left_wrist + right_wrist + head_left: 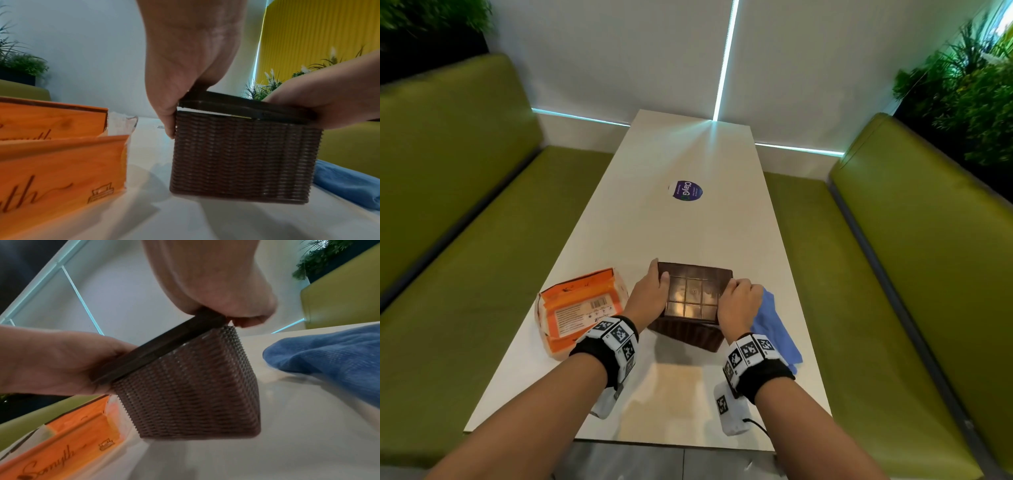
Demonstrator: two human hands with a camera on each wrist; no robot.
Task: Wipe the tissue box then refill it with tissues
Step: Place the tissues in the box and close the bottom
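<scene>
A brown woven tissue box (688, 337) stands on the white table (681, 233) near its front. Its dark lid (693, 294) has a gridded panel on top. My left hand (658, 279) grips the lid's left edge and my right hand (739, 287) grips its right edge. In the left wrist view the lid (242, 108) sits slightly raised on its left side over the box (242, 155), with a thin white gap under it. The right wrist view shows the lid (164, 345) held between both hands over the box (189, 386). An orange tissue pack (578, 308) lies left of the box.
A blue cloth (777, 329) lies crumpled on the table just right of the box, partly under my right wrist. A round purple sticker (686, 191) is farther back. Green bench seats (893, 274) flank the table on both sides, with plants behind them.
</scene>
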